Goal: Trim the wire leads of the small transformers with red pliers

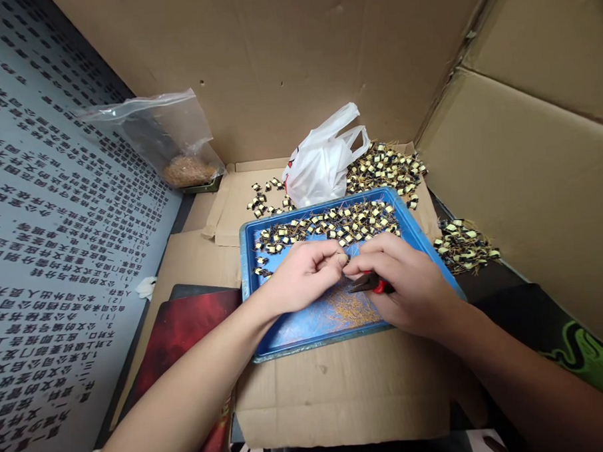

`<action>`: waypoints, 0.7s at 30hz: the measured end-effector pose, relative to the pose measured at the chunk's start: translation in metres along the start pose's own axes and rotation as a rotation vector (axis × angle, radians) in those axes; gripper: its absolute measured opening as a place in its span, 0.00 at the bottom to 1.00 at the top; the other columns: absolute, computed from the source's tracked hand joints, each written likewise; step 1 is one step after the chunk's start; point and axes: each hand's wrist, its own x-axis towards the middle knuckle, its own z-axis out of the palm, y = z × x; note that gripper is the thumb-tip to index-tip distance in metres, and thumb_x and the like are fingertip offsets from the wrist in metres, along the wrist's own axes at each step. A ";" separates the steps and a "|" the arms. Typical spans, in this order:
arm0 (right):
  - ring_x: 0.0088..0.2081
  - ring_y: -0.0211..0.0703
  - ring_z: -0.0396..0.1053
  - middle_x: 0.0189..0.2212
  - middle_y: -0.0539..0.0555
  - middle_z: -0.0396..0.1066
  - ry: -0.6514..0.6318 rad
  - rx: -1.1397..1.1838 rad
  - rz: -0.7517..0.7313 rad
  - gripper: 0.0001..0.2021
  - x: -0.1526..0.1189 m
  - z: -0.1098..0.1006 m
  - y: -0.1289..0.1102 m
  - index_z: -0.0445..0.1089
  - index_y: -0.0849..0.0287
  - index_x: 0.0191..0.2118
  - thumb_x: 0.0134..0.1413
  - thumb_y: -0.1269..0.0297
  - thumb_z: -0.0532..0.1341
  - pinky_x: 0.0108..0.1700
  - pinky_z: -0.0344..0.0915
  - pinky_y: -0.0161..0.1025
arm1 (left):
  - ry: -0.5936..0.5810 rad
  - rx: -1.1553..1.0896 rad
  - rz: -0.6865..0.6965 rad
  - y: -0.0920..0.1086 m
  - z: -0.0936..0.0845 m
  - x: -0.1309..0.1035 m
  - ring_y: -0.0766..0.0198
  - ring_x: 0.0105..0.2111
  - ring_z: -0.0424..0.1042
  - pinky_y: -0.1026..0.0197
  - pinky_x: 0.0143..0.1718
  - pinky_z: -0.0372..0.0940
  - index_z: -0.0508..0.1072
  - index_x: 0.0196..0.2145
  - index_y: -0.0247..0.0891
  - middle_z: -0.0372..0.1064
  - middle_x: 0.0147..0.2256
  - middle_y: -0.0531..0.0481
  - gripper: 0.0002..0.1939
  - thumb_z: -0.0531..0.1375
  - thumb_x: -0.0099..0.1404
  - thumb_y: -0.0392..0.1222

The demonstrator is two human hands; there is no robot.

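The small part (347,258) is above the blue tray (287,350), pinched, as far as I can tell, in my left hand (306,274), while my right hand (411,284) curls around the pliers (364,282). To work well, I should hold the part steady and keep the pliers' tips clear of my fingertips. My fingers cover most of the part, and my right hand hides most of the red handles (381,286).

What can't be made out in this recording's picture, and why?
All in the head view:
What the left hand pinches, if anything: covered by its fingertips.
Most of the handles of the red-handled pliers: behind the right hand.
The white bag's contents: hidden by its plastic.
The green-printed item: cut off by the right edge.
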 end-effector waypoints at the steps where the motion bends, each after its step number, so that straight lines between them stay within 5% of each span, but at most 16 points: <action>1: 0.39 0.45 0.72 0.39 0.54 0.72 0.015 0.002 -0.007 0.21 -0.001 0.001 -0.001 0.72 0.52 0.47 0.53 0.83 0.57 0.40 0.71 0.42 | 0.028 0.009 0.011 0.000 0.000 0.000 0.67 0.26 0.55 0.63 0.30 0.52 0.64 0.26 0.37 0.56 0.25 0.56 0.19 0.55 0.75 0.46; 5: 0.39 0.44 0.72 0.40 0.53 0.72 0.066 0.195 0.112 0.17 0.001 0.000 -0.012 0.72 0.49 0.49 0.58 0.76 0.64 0.40 0.70 0.42 | 0.090 -0.105 0.052 0.001 0.001 0.000 0.62 0.35 0.67 0.61 0.39 0.62 0.72 0.37 0.36 0.70 0.34 0.49 0.18 0.53 0.78 0.52; 10: 0.29 0.38 0.65 0.33 0.48 0.66 0.182 0.443 0.471 0.10 0.009 0.002 -0.020 0.71 0.51 0.48 0.62 0.68 0.67 0.31 0.66 0.38 | -0.011 -0.405 0.085 -0.002 0.003 -0.001 0.63 0.35 0.66 0.61 0.40 0.64 0.76 0.44 0.36 0.68 0.34 0.49 0.18 0.56 0.78 0.53; 21: 0.39 0.46 0.72 0.39 0.54 0.73 0.198 0.430 0.523 0.05 0.005 0.004 -0.011 0.77 0.52 0.45 0.65 0.63 0.66 0.41 0.73 0.44 | -0.018 -0.468 0.099 -0.001 0.005 -0.003 0.61 0.42 0.74 0.58 0.49 0.68 0.81 0.49 0.39 0.77 0.42 0.45 0.14 0.60 0.76 0.49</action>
